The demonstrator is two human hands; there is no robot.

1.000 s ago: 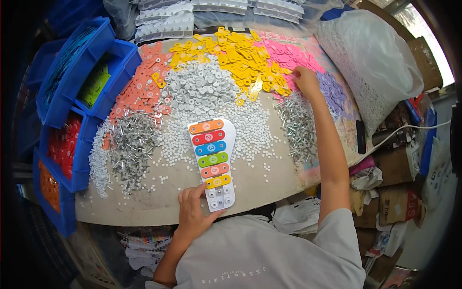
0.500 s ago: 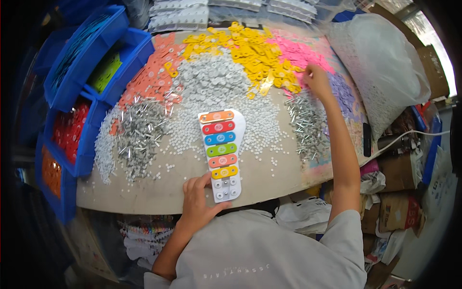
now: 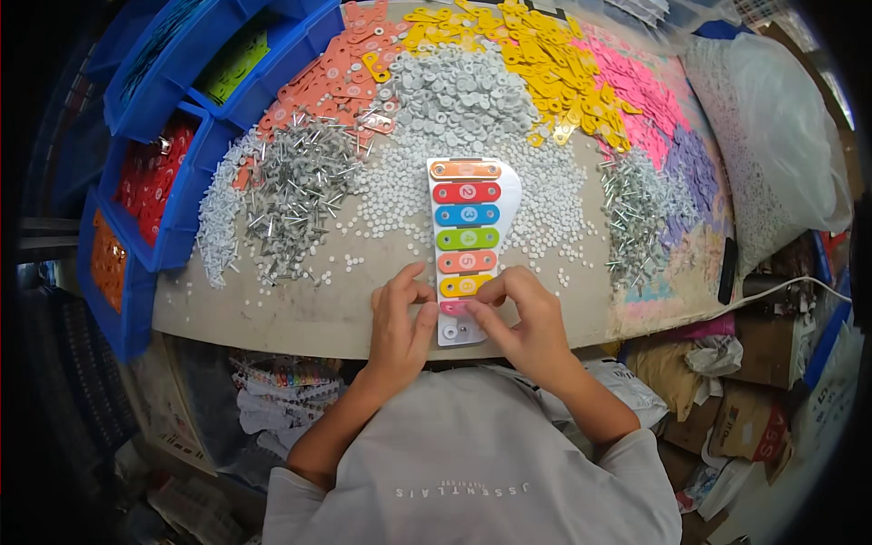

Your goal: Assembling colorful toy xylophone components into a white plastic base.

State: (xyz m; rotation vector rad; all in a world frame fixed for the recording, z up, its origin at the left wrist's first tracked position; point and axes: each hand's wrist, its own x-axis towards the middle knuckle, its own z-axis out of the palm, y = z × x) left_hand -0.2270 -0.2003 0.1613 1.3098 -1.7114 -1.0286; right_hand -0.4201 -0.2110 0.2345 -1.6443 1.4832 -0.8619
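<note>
A white toy xylophone board [image 3: 511,195] lies upright in front of me, with a column of coloured bars: orange, red, blue, green, salmon and yellow. Across the board below the yellow bar [image 3: 454,287] is a small pink bar [image 3: 451,308]. My right hand [image 3: 531,327] pinches the pink bar's right end between thumb and fingers. At the board's left edge is my left hand [image 3: 400,320], its thumb and index finger apart beside the pink bar's left end. Beneath the pink bar, a white washer [image 3: 450,332] shows on the board's bottom end.
Piles of white washers [image 3: 463,91], silver rivets [image 3: 300,191], yellow bars [image 3: 568,73], pink bars [image 3: 640,95] and purple bars [image 3: 695,173] cover the table [image 3: 363,318]. Blue bins [image 3: 186,213] of coloured bars stand left. A bulging plastic bag [image 3: 767,136] sits right.
My right hand has come back from the pink pile to the board, bringing a pink bar. My left hand has let go of the board's lower corner and sits beside its left edge.
</note>
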